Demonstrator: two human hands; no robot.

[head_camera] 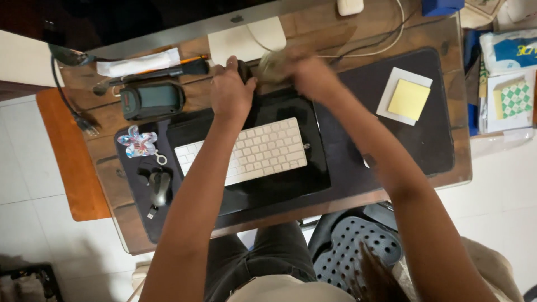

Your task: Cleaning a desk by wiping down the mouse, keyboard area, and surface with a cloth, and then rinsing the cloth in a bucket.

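My left hand grips a small dark object at the far edge of the black desk mat, just in front of the monitor's white stand. My right hand is blurred and closed on a pale, crumpled cloth-like thing pressed against that dark object. What the dark object is cannot be told. A white keyboard lies on the black mat beneath both forearms.
On the wooden desk: a dark grey device, a flower-shaped keyring, a dark mouse, a yellow sticky-note pad, and a white cable. Papers and boxes stand at right. A perforated chair seat is below.
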